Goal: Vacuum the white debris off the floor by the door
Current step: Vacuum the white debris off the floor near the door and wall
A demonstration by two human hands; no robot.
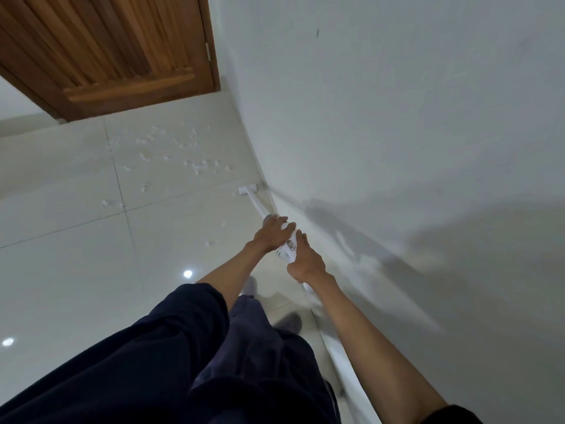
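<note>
I hold a white stick vacuum (286, 247) with both hands. My left hand (272, 232) wraps the upper part of its tube and my right hand (305, 260) grips the handle just behind. The tube (258, 208) runs forward and down to the flat white floor head (247, 190), which rests on the tiles close to the wall's base. White debris (171, 151) lies scattered in small clumps across the pale floor tiles between the floor head and the wooden door (122, 50). A few stray bits (111, 204) lie further left.
A white wall (397, 117) runs along the right with a white skirting board (345, 359) at its foot. The brown door stands at the far end in its frame. My feet in grey socks (287, 321) stand on the glossy tiles (76, 270) near the wall.
</note>
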